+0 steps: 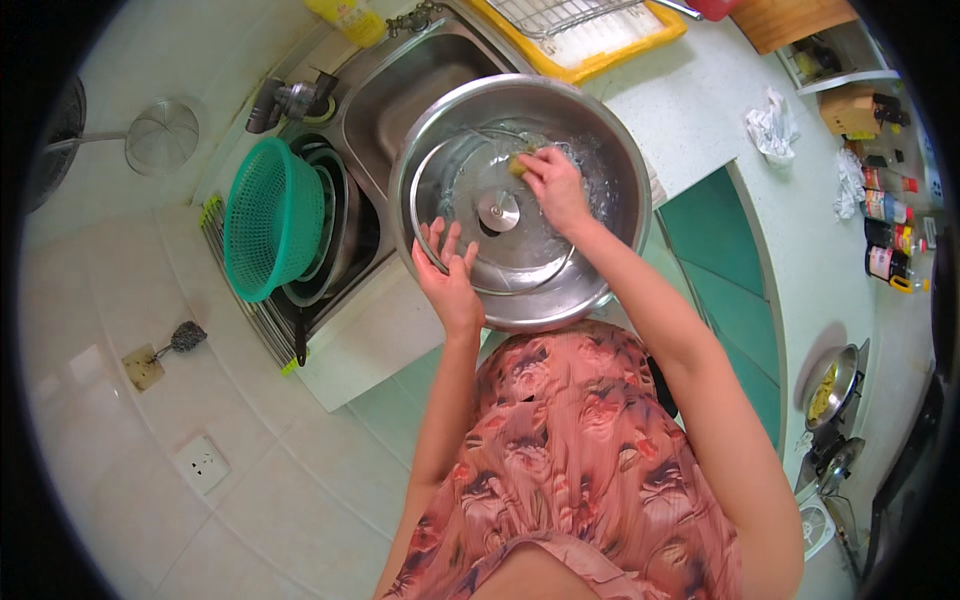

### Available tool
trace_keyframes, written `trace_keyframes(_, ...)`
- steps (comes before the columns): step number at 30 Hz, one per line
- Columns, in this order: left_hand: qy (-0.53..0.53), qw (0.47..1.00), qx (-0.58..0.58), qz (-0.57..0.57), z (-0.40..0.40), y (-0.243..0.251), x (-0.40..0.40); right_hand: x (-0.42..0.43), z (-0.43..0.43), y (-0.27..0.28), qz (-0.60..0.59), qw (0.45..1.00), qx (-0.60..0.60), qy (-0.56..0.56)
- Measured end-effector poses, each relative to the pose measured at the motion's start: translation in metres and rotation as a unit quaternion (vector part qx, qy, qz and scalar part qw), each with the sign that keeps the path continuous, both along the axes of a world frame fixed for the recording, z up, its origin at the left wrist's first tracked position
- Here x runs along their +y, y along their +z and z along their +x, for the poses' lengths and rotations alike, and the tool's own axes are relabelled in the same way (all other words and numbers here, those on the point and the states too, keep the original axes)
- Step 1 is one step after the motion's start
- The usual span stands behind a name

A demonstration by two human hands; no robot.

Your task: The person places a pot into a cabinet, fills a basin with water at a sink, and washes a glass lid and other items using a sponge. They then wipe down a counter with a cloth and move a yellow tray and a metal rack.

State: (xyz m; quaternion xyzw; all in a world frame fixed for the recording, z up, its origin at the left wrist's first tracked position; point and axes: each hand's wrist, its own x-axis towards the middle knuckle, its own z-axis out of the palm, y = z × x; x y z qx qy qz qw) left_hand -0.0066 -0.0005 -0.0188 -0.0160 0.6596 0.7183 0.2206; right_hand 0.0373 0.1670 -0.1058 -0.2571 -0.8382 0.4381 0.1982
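A large stainless steel basin [525, 311] sits before me, partly over the sink and the counter edge. Inside it lies a round glass pot lid [480, 176] with a metal rim and a metal knob [498, 211] facing up. Water and some suds wet the basin around it. My left hand [450, 281] grips the lid's rim at the lower left, thumb and fingers around the edge. In my right hand [556, 187] is a small yellow-green scrubbing sponge [517, 164], pinched in the fingertips over the lid's upper right part.
Behind the basin is a steel sink [409, 82] with a faucet [296, 97] at its left. A green plastic colander [262, 225] leans on stacked bowls on the left. A yellow-rimmed tray [592, 56] carries a wire rack. Far right, a pan [832, 386] holds food.
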Motion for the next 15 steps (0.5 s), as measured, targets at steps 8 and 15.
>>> trace_keyframes(8, -0.010, 1.000, 0.020, -0.009, 0.005, 0.006, 0.005, 0.011, -0.028, -0.005, 0.014, 0.997, 0.055, -0.046)
trace_keyframes(15, -0.032, 0.994, 0.091, -0.049, -0.003, 0.026, 0.000, 0.043, 0.011, 0.015, 0.197, 0.976, -0.063, -0.065)
